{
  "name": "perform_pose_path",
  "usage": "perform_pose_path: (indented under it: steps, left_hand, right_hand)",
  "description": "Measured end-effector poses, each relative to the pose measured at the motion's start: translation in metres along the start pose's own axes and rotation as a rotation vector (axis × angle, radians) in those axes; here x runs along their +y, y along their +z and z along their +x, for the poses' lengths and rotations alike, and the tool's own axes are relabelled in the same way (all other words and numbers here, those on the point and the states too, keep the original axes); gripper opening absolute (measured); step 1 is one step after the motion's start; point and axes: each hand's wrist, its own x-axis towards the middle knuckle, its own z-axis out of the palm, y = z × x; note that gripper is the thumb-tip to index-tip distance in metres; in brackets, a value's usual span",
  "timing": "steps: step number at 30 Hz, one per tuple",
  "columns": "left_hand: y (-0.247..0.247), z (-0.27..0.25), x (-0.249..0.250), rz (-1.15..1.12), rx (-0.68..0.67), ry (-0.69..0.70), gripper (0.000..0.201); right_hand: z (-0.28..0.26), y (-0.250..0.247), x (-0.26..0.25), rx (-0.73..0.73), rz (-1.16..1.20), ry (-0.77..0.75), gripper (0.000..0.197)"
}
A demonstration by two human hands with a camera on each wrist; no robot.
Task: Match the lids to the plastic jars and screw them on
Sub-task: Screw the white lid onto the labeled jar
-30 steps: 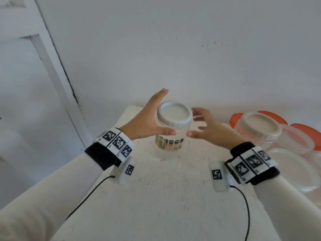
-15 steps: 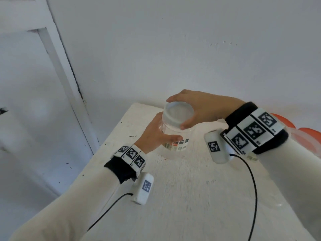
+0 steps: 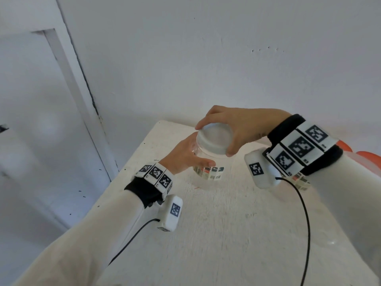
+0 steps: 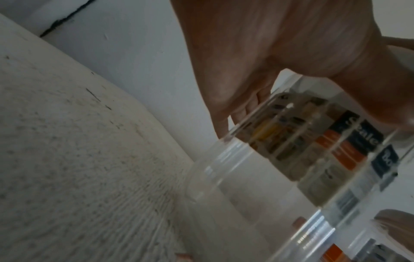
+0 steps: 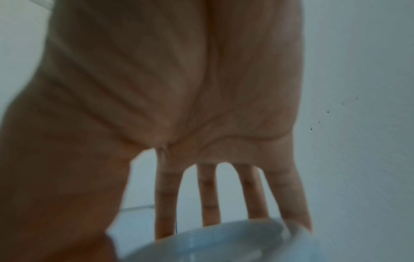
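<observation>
Between the 2 hands, 1 clear plastic jar [image 3: 208,168] is standing on the counter [image 3: 226,223] with its white lid [image 3: 214,139] sitting on the mouth. The left hand [image 3: 183,155] is wrapping the jar's side, steadying it, while the right hand [image 3: 237,129] is arching over the lid, fingertips gripping its rim. Judging by this, the lid is being screwed down, though how tight is unclear. Behind the right wrist, orange lids [image 3: 369,156] are showing, so more jars probably remain.

bare table [image 3: 226,234] before jar [image 3: 208,172], wall [image 3: 206,58] close behind, containers [image 3: 369,159] right
</observation>
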Motion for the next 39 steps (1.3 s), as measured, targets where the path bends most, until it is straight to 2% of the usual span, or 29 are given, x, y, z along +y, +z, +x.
perform_pose_path:
  steps: [8, 14, 16, 19, 21, 24, 26, 28, 30, 33, 34, 39]
  left_hand:
    - [0.001, 0.005, -0.014, -0.041, 0.023, 0.004, 0.094]
    - [0.002, 0.004, -0.014, -0.019, 0.044, -0.003, 0.093]
    - [0.002, 0.003, -0.014, -0.026, 0.059, 0.012, 0.092]
    - [0.003, 0.003, -0.013, -0.002, 0.035, 0.038, 0.1]
    - [0.003, 0.004, -0.013, -0.013, 0.036, 0.04, 0.102]
    - [0.004, 0.005, -0.015, -0.013, 0.031, 0.035, 0.104]
    - [0.003, 0.003, -0.015, -0.01, 0.045, 0.028, 0.104]
    - [0.003, 0.003, -0.014, -0.015, 0.044, 0.028, 0.102]
    - [0.003, 0.004, -0.014, -0.005, 0.026, 0.034, 0.101]
    - [0.003, 0.005, -0.014, -0.016, 0.017, 0.024, 0.101]
    - [0.003, 0.004, -0.013, -0.023, 0.016, 0.022, 0.101]
    - [0.005, 0.004, -0.014, 0.008, 0.023, 0.031, 0.1]
  right_hand:
    - [0.007, 0.013, -0.011, 0.192, -0.263, 0.172, 0.081]
    - [0.003, 0.013, -0.015, 0.188, -0.323, 0.259, 0.093]
    - [0.002, 0.009, -0.013, 0.144, -0.318, 0.237, 0.097]
    - [-0.005, 0.0, -0.013, -0.024, -0.162, 0.074, 0.083]
    - [-0.007, -0.003, -0.012, -0.073, -0.157, 0.016, 0.075]
    - [-0.001, 0.003, -0.014, 0.05, -0.249, 0.117, 0.065]
    - [0.004, 0.01, -0.018, 0.151, -0.383, 0.213, 0.076]
    - [0.005, 0.012, -0.017, 0.223, -0.441, 0.231, 0.083]
    - [0.002, 0.005, -0.012, 0.177, -0.308, 0.178, 0.078]
    - [-0.006, -0.009, -0.01, -0.077, -0.132, 0.07, 0.073]
    - [-0.007, -0.009, -0.01, -0.097, -0.132, 0.057, 0.071]
    - [0.0, 0.003, -0.011, 0.114, -0.19, 0.116, 0.061]
